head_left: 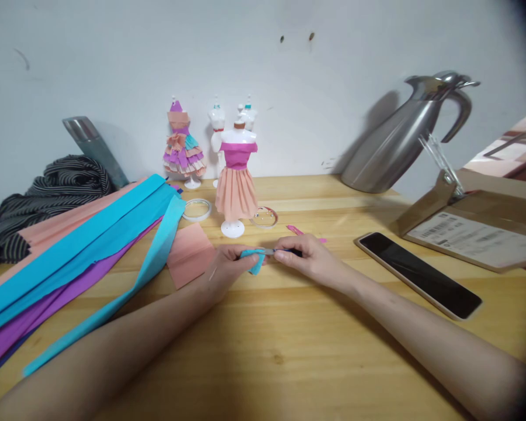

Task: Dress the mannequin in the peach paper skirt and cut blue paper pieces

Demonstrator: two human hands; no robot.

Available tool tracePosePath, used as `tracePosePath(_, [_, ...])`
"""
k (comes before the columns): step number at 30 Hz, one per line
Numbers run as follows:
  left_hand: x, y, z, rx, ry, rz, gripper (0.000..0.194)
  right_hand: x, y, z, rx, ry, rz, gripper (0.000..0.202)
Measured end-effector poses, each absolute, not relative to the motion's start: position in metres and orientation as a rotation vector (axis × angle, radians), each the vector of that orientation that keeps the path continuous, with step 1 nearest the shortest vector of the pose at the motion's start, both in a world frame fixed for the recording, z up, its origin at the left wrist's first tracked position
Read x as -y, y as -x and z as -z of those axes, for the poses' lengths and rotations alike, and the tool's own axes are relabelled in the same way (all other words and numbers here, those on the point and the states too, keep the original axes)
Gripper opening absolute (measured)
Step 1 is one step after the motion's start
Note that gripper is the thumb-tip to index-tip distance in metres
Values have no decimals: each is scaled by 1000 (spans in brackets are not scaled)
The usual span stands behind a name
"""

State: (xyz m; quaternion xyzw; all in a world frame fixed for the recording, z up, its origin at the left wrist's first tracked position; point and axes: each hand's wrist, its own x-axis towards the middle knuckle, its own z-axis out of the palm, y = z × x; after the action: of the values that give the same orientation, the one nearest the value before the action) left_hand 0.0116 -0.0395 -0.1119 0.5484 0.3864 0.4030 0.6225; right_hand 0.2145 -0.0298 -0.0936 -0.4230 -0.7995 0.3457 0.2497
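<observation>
Between the fingertips of my left hand [228,266] is a small folded piece of light blue crepe paper [257,266]. My right hand [309,257] is closed around scissors [268,251], whose metal blades reach the paper's upper edge; the dark handles are mostly covered by my fingers. Just behind my hands stands a small white dress form [233,228] wearing a magenta top and a pleated peach skirt [236,194]. A square of peach crepe paper [190,254] lies beside my left wrist.
Long crepe paper strips [76,254] cover the left side, near a striped cloth [65,178] and a bottle [94,149]. More dress forms [184,146] stand by the wall. Tape rolls [197,209] lie nearby. At right are a phone [421,275], a cardboard box [477,234] and a steel jug [390,140].
</observation>
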Motion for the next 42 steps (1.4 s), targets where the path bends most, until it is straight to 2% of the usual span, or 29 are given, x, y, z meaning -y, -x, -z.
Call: tracePosePath(42, [39,-10,111,-880,-1244,-896,30,27,-215,102,2113,1113,-1007,49])
